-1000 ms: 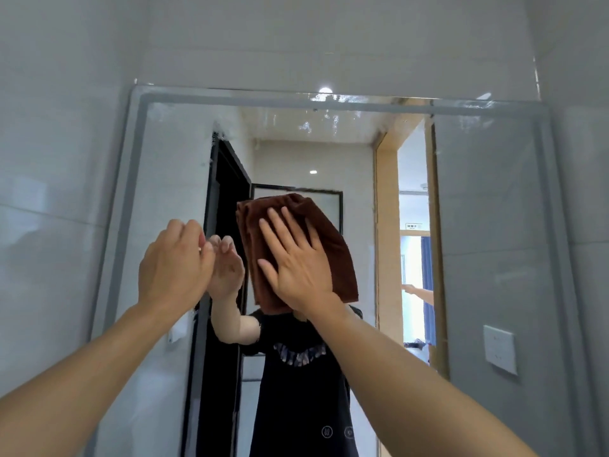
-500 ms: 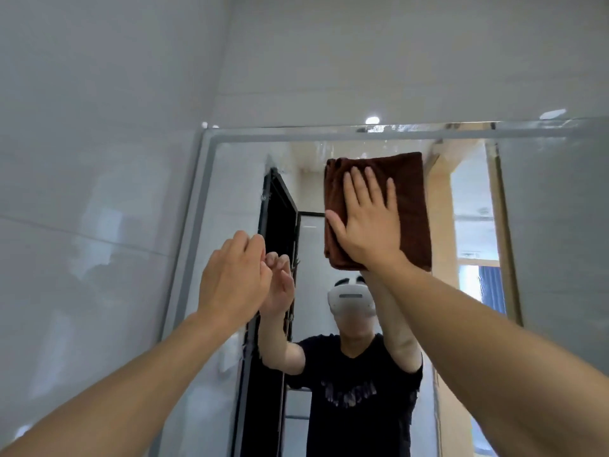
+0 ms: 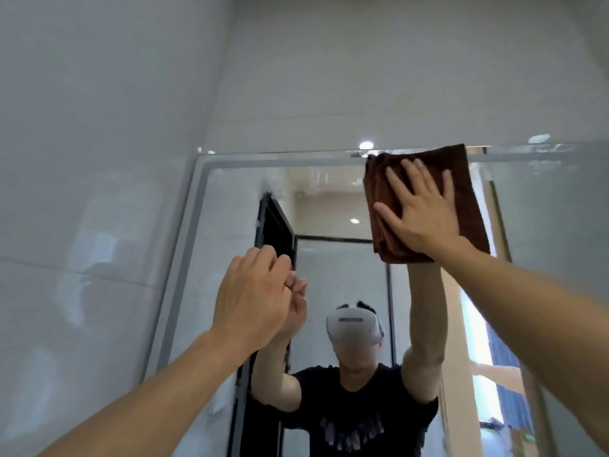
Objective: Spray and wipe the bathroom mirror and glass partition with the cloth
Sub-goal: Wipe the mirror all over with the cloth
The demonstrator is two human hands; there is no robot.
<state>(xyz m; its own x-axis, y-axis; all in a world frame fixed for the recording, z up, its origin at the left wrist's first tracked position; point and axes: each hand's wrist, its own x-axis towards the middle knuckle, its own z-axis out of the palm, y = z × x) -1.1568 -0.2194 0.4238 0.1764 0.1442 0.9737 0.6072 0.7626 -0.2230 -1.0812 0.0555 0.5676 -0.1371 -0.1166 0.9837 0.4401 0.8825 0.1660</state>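
Fingers of the right hand (image 3: 420, 212) lie straight and spread, pressing a folded brown cloth (image 3: 461, 179) flat against the top of the bathroom mirror (image 3: 230, 245).

Largest first: the mirror fills the lower view, its pale frame (image 3: 201, 206) meeting the tiled wall (image 3: 99, 159). The cloth sits at the upper edge, its top overlapping the frame's top bar; its long side runs roughly up and down, under and beyond the fingertips. Unwiped glass lies left and below, so the next stroke likely goes that way. The left hand (image 3: 250, 295) hovers lower left, fingers loosely curled, holding nothing, well apart from the cloth. The right hand is plainly nearer.
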